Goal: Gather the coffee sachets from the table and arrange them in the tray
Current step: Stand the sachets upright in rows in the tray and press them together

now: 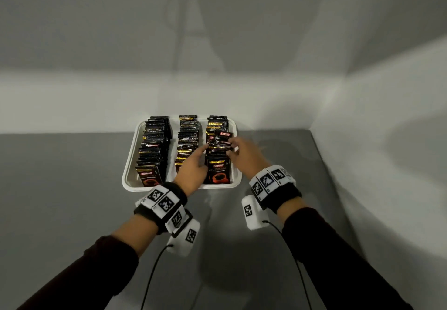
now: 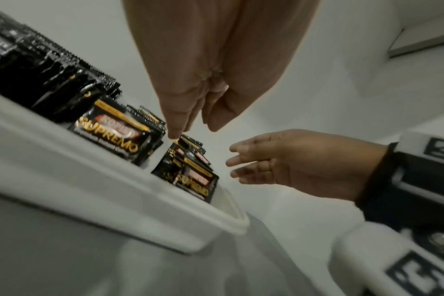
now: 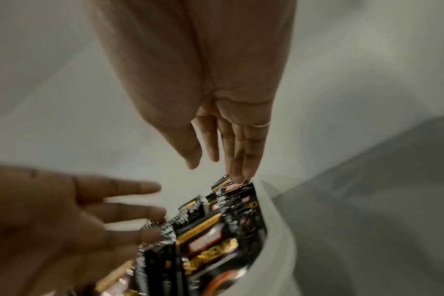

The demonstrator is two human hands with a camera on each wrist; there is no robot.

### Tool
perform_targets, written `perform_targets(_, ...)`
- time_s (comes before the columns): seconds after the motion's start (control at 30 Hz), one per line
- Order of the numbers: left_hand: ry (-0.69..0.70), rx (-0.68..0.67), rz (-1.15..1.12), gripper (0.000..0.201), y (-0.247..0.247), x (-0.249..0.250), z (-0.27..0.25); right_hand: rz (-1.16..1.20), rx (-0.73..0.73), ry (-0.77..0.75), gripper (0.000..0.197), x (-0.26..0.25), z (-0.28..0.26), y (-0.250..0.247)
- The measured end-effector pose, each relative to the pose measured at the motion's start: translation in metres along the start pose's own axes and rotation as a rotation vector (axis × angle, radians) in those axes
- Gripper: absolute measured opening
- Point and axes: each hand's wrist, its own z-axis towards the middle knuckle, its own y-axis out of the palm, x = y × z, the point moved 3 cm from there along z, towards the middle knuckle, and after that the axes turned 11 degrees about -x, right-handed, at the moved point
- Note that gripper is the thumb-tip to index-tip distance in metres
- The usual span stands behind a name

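A white tray (image 1: 128, 176) on the grey table holds three rows of black coffee sachets standing on edge: a left row (image 1: 153, 150), a middle row (image 1: 188, 140) and a right row (image 1: 217, 172). One sachet (image 1: 223, 138) in the right row stands higher than its neighbours. My left hand (image 1: 203, 152) reaches over the middle row to the right row's left side, its fingers straight and one tip touching a sachet top (image 2: 180, 140). My right hand (image 1: 233, 149) is at that row's right side, its straight fingertips (image 3: 241, 176) resting on a sachet top (image 3: 237, 187). Neither hand holds anything.
The tray sits near the table's far edge, against a pale wall (image 1: 217, 43). Grey tabletop (image 1: 60, 188) stretches around the tray. The table's right edge (image 1: 321, 164) lies a short way beyond my right hand. Cables hang from both wrist cameras.
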Motion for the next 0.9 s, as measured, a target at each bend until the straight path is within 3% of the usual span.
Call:
perform_targets(0.07, -0.032, -0.026, -0.010, 0.064, 0.010, -0.005, -0.009, 0.232, 0.043, 0.050, 0.027, 0.002, -0.010, 0.005)
perform_targets(0.17, -0.037, -0.028, 0.044, 0.059, 0.020, -0.006, -0.011, 0.531, -0.022, 0.097, 0.014, 0.000, -0.027, 0.018)
perform_targets(0.33, -0.103, -0.014, 0.107, 0.046, 0.025, -0.004, 0.000, 1.160, -0.205, 0.125, 0.049, -0.003, -0.039, 0.031)
perform_targets(0.43, -0.180, -0.031, 0.136, 0.043, 0.025, -0.006, 0.012, 1.212, -0.223, 0.167, 0.067, -0.011, -0.033, 0.033)
perform_targets(0.67, -0.337, -0.105, 0.157, 0.038, 0.025, -0.011, 0.029, 1.283, -0.232, 0.184, 0.079, -0.014, -0.019, 0.034)
perform_targets(0.77, -0.344, -0.163, 0.204, 0.029, 0.024, -0.011, 0.032, 1.283, -0.243, 0.184, 0.081, -0.012, -0.016, 0.033)
perform_targets(0.9, -0.353, -0.166, 0.175, 0.032, 0.023, -0.015, 0.029, 1.245, -0.330, 0.193, 0.085, -0.009, -0.019, 0.029)
